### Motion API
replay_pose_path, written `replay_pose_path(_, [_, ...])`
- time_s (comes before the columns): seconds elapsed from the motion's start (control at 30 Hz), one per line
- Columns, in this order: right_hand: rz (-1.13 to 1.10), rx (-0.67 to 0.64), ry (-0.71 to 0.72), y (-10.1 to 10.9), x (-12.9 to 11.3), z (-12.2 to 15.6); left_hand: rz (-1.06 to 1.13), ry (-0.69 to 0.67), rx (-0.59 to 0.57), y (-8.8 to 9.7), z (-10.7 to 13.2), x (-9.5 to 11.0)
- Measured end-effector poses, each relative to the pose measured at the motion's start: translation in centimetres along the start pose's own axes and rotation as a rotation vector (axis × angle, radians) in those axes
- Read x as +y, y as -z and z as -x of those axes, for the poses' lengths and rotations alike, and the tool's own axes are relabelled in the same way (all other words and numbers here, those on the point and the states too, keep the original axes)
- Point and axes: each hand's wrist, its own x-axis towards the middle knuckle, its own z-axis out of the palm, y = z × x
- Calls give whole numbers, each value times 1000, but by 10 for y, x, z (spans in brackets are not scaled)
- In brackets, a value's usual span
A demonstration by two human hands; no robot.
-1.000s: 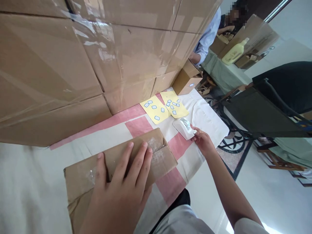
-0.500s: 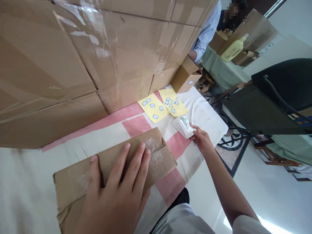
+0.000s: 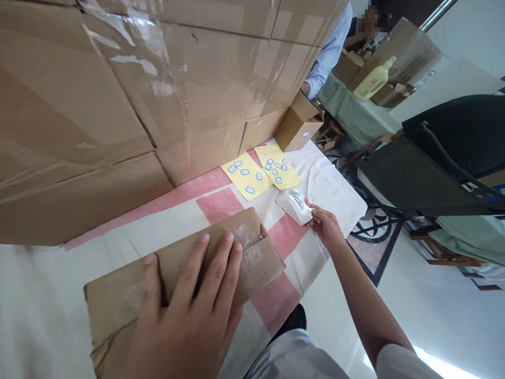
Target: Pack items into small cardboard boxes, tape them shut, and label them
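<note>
The left hand (image 3: 185, 321) lies open and flat, fingers spread, on top of a brown parcel (image 3: 256, 258). The parcel is closed, its flaps held down with clear tape, so what is inside cannot be seen. Its near left corner looks crumpled.

The right hand (image 3: 325, 226) reaches out to the right of the parcel, and its fingers are closed on the near end of a white device (image 3: 292, 204), which rests on the surface (image 3: 165, 223). Just beyond the device lie two yellow sheets (image 3: 246, 176), side by side and each dotted with small blue-edged stickers (image 3: 250, 189). Behind them stands a small box (image 3: 295, 123), shut, with one sticker on its side.

A wall of large cartons (image 3: 158, 89), sealed and wrapped in shiny film, fills the back and left of the surface. Their contents are hidden.

A pink-and-white cloth (image 3: 335, 187) covers the surface. A bare strip of it runs between the parcel and the cartons. The parcel sits close to the near edge. To the right the cloth ends just past the right hand, with pale floor (image 3: 414, 316) below and a dark chair (image 3: 434, 173) near that edge. Farther back, another person in a light sleeve (image 3: 329, 55) works at a separate table with open boxes and a yellow bottle (image 3: 373, 80). What those boxes hold cannot be made out.
</note>
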Motion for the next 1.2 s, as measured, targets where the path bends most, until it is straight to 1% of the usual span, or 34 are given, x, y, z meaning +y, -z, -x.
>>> replay_pose_path(0.27, [-23, -61, 35, 2, -2, 1, -13, 6, 2, -2, 1, 0])
replay_pose_path(0.53, [-10, -98, 3, 3, -4, 3, -10, 6, 10, 1, -1, 0])
replay_pose_path(0.7, [-9, -109, 3, 2, -5, 3, -8, 7, 11, 0, 0, -1])
replay_pose_path(0.9, [-3, -152, -7, 4, -12, 3, -9, 4, 22, -2, 0, -1])
replay_pose_path(1.07, [7, -227, -46, 9, -17, 4, -12, 5, 34, -3, 0, -1])
replay_pose_path(1.2, [22, -309, -63, 15, -16, 1, -7, 2, 9, -2, 0, -1])
